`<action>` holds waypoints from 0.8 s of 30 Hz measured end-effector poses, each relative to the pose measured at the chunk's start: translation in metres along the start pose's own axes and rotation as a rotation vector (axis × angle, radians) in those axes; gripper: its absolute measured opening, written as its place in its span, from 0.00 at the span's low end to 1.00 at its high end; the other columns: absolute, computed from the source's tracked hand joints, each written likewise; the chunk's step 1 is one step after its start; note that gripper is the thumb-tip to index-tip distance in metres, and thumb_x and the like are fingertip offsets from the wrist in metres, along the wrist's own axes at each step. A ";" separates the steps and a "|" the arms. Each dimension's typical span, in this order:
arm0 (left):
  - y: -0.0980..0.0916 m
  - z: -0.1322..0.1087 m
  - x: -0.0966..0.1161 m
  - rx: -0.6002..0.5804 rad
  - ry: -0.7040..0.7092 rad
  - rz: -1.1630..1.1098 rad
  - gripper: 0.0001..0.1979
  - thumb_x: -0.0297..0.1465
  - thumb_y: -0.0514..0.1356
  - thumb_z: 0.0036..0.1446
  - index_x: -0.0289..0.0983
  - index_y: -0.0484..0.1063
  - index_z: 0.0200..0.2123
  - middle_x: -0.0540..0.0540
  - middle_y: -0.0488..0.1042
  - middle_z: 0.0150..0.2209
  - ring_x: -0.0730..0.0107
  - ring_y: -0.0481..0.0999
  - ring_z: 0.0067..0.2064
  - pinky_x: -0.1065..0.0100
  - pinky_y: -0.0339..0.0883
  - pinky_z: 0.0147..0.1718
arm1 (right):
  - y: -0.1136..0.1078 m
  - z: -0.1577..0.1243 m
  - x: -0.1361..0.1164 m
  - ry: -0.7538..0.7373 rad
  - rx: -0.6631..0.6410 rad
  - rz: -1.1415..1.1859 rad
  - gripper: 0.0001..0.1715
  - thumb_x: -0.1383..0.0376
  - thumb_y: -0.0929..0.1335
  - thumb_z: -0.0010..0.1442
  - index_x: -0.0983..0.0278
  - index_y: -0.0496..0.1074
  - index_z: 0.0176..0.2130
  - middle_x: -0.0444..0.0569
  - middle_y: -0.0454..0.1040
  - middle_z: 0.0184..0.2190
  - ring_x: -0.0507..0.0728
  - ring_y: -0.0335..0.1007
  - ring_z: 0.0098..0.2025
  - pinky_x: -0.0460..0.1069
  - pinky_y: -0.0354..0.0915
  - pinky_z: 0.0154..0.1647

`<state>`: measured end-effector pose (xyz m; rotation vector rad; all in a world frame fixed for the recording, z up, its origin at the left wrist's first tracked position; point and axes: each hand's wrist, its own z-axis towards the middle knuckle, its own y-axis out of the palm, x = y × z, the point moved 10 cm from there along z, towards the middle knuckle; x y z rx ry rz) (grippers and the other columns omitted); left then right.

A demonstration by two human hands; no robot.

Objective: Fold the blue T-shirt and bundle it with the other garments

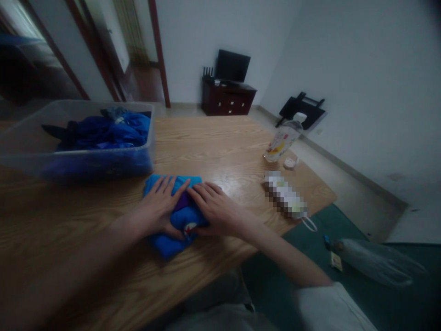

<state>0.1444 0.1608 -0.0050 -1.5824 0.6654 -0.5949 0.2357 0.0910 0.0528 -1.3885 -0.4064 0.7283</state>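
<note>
A folded blue garment (170,246) lies on the wooden table in front of me. It has lighter blue and purple parts and a small round white patch with a red star. My left hand (161,204) rests on its left side, fingers spread and pointing away from me. On the right side, my right hand (217,210) lies over the edge of the fabric, its fingers stretched toward the left hand and its thumb low near the patch. Both palms press down on the cloth and cover much of it.
A clear plastic bin (151,138) with crumpled blue clothes (103,131) stands at the left. To the right are a bottle (280,140), a small white item (290,162) and a blurred-out pouch-like object (284,193). A plastic bag (375,259) lies on a green surface below the table's right edge.
</note>
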 end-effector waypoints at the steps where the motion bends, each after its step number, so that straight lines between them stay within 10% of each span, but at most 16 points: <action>1: -0.001 0.002 -0.001 -0.015 0.004 0.004 0.82 0.67 0.71 0.30 0.30 0.44 0.79 0.18 0.51 0.76 0.20 0.50 0.77 0.37 0.38 0.73 | -0.010 -0.015 -0.002 0.006 0.022 0.048 0.59 0.46 0.75 0.65 0.75 0.50 0.75 0.70 0.60 0.73 0.72 0.55 0.76 0.65 0.49 0.79; 4: -0.005 0.006 -0.003 -0.011 -0.004 0.007 0.81 0.66 0.72 0.32 0.30 0.43 0.79 0.17 0.56 0.74 0.20 0.54 0.75 0.36 0.38 0.73 | -0.054 -0.082 0.025 0.153 0.139 0.160 0.52 0.48 0.70 0.72 0.58 0.43 0.79 0.57 0.59 0.76 0.65 0.53 0.78 0.67 0.43 0.81; 7: -0.007 0.007 -0.006 0.010 -0.017 -0.006 0.79 0.67 0.71 0.34 0.30 0.43 0.79 0.17 0.58 0.72 0.22 0.58 0.74 0.37 0.42 0.72 | -0.105 -0.189 0.107 0.550 0.435 0.130 0.38 0.53 0.68 0.74 0.50 0.55 0.76 0.50 0.64 0.73 0.68 0.56 0.76 0.70 0.42 0.81; 12: -0.006 0.009 -0.013 0.021 -0.023 -0.027 0.77 0.69 0.68 0.37 0.32 0.45 0.79 0.20 0.61 0.69 0.25 0.63 0.70 0.41 0.51 0.70 | -0.082 -0.331 0.220 0.875 0.676 0.535 0.32 0.52 0.73 0.66 0.51 0.69 0.66 0.51 0.67 0.72 0.68 0.62 0.74 0.68 0.57 0.76; 18: -0.003 0.007 -0.015 0.086 -0.002 -0.027 0.74 0.69 0.67 0.39 0.33 0.48 0.79 0.21 0.60 0.70 0.24 0.63 0.69 0.41 0.51 0.70 | -0.017 -0.362 0.235 0.958 0.727 0.918 0.37 0.58 0.68 0.63 0.52 0.65 0.69 0.51 0.69 0.71 0.64 0.70 0.69 0.64 0.71 0.67; 24: -0.004 0.004 -0.016 0.082 -0.024 -0.029 0.72 0.68 0.68 0.39 0.34 0.48 0.78 0.21 0.59 0.71 0.25 0.63 0.70 0.39 0.51 0.70 | -0.019 -0.358 0.224 0.949 0.734 0.892 0.42 0.58 0.73 0.63 0.53 0.62 0.72 0.51 0.66 0.73 0.64 0.63 0.74 0.63 0.63 0.73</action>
